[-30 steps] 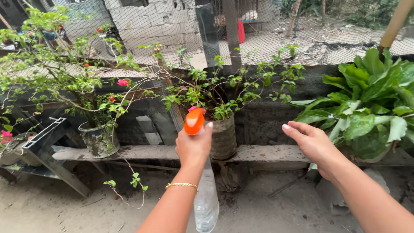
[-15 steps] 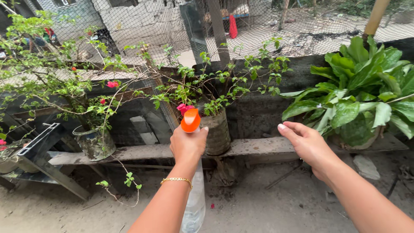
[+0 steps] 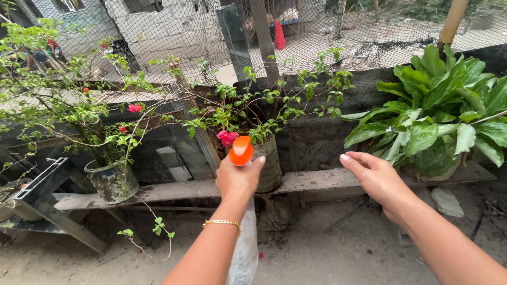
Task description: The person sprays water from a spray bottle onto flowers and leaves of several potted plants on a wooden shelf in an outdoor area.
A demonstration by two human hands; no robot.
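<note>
Head view: the left hand (image 3: 237,179) is wrapped around the neck of a clear plastic spray bottle with an orange nozzle (image 3: 241,150), at six o'clock of the flowering plant in a grey pot (image 3: 269,166). The right hand (image 3: 376,177) hovers empty, fingers loosely spread, at nine o'clock of a broad-leaved green plant (image 3: 438,113).

A: What is worn on the arms?
B: No sleeves; both forearms are bare. A thin gold chain bracelet (image 3: 222,224) circles the wrist just behind the left hand (image 3: 237,178).
A: And the right hand (image 3: 376,177)?
B: Nothing worn; pale, neat fingernails.
</note>
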